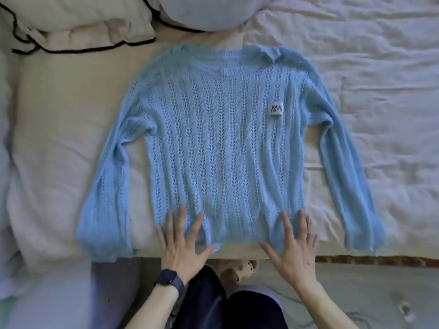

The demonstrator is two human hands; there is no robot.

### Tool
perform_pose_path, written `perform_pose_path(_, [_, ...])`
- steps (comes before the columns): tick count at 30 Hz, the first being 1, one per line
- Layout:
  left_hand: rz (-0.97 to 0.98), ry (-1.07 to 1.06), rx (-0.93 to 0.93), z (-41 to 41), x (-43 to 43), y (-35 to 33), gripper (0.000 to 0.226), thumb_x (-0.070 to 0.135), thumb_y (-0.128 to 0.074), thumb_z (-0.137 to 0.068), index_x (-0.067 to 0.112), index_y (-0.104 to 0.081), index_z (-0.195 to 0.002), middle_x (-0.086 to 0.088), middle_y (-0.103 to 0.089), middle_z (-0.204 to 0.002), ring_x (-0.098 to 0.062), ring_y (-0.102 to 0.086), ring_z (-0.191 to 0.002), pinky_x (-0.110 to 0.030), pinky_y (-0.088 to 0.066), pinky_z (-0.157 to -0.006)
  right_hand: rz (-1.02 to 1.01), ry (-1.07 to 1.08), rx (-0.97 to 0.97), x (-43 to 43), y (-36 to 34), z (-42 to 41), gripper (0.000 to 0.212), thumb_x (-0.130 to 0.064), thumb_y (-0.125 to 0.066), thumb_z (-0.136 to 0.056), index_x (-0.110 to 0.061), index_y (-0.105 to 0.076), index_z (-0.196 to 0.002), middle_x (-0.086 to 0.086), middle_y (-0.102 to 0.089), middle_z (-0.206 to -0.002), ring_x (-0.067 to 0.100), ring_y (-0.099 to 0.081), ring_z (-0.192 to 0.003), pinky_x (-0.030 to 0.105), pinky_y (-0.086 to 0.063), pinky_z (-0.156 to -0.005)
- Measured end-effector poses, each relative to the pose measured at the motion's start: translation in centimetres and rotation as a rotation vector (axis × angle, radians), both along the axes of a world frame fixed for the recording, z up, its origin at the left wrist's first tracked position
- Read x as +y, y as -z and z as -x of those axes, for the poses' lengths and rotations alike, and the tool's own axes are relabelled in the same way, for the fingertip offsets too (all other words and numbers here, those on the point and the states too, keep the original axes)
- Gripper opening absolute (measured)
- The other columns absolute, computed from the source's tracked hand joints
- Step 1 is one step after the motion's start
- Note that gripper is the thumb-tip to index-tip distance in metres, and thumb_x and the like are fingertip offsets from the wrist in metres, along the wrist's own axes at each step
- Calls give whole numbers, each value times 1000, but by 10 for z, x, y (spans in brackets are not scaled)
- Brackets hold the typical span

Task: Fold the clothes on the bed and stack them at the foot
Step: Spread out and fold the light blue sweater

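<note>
A light blue open-knit sweater [218, 143] lies spread flat on the bed, neck away from me, both sleeves angled down and outwards. A small white label [276, 108] is sewn on its chest. My left hand [183, 243], with a dark watch on the wrist, lies flat with fingers spread on the sweater's bottom hem at the left. My right hand [293, 245] lies flat with fingers spread on the hem at the right. Neither hand holds anything.
The bed [370, 96] has a crumpled white sheet on the right and a beige cover on the left. A ruffled pillow with black piping [71, 22] and a pale blue cushion [204, 10] lie at the far end. The bed's near edge runs just under my hands.
</note>
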State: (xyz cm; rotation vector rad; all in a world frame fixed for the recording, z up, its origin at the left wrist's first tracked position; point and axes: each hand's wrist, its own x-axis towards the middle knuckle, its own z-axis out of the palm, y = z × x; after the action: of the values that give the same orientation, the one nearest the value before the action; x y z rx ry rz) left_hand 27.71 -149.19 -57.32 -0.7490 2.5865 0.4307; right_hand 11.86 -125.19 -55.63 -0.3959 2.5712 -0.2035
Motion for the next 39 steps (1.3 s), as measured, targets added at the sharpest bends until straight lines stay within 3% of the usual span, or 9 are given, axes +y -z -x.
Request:
perform_pose_path(3, [39,-39,-83,-34,10,-5,122,56,-92,-54,37,-25,-155,-14,-16,-166,-41,-10,-153,-79,-12,-108,-21,76,-3,36,-1,-7,89,-41,-87,-76,-23,-46,-153,21,-27,-163,47,-41,-139,60,-37,-106])
perform_pose_path(7, [147,-174,101,-39,8,-6,90,27,-91,-67,34,-44,-143,-12,-27,-157,-36,-24,-148,-73,-26,-107,167,147,89,48,7,7,39,-19,-78,-87,-17,-66,-124,17,-50,-136,39,-52,-115,48,-45,-99])
perform_pose_path(9, [197,-231,145,-37,4,-8,77,21,-89,-68,27,-55,-136,-14,-33,-153,-39,-31,-143,-67,-26,-110,212,152,97,49,9,16,28,-17,-73,-89,-14,-67,-116,16,-51,-130,35,-54,-111,45,-47,-95])
perform_pose_path(14, [39,-486,126,-43,-10,-16,41,18,-75,-83,25,-62,-122,-10,-41,-144,-36,-41,-131,-55,-49,-96,105,-12,-31,54,10,21,55,-29,-79,-84,-21,-53,-131,11,-40,-136,33,-44,-123,48,-49,-96])
perform_pose_path(18, [-88,-526,199,-49,-22,-22,31,15,-63,-92,23,-65,-122,-7,-52,-131,-29,-55,-112,-34,-44,-87,200,66,4,55,8,24,16,-26,-58,-101,-16,-58,-114,12,-53,-115,38,-55,-100,43,-43,-76])
perform_pose_path(25, [-47,-715,362,-70,-26,-53,35,5,-53,-92,23,-70,-117,-6,-62,-81,-31,-58,-78,-33,-41,-72,439,535,62,84,-16,17,9,-23,-50,-104,-15,-47,-102,8,-57,-95,24,-51,-87,32,-31,-74])
perform_pose_path(33, [-165,-897,259,-77,-41,-43,35,-2,-55,-90,14,-66,-119,-10,-67,-119,-30,-63,-103,-31,-52,-87,306,573,-42,100,0,12,20,-6,-54,-96,-4,-58,-115,18,-64,-112,34,-60,-107,35,-41,-90])
perform_pose_path(36, [-353,-1195,383,-59,-35,-36,43,-6,-62,-84,14,-52,-120,-7,-59,-120,-19,-60,-88,-17,-51,-63,338,626,-152,90,6,8,35,-12,-64,-85,-11,-56,-119,4,-61,-110,24,-58,-100,33,-43,-88])
perform_pose_path(39, [-494,-1522,459,-52,-36,-27,25,1,-63,-81,12,-51,-101,-12,-53,-104,-25,-54,-75,-25,-41,-49,450,895,-300,80,9,7,42,-25,-73,-86,-14,-53,-121,5,-63,-110,22,-60,-88,40,-50,-75])
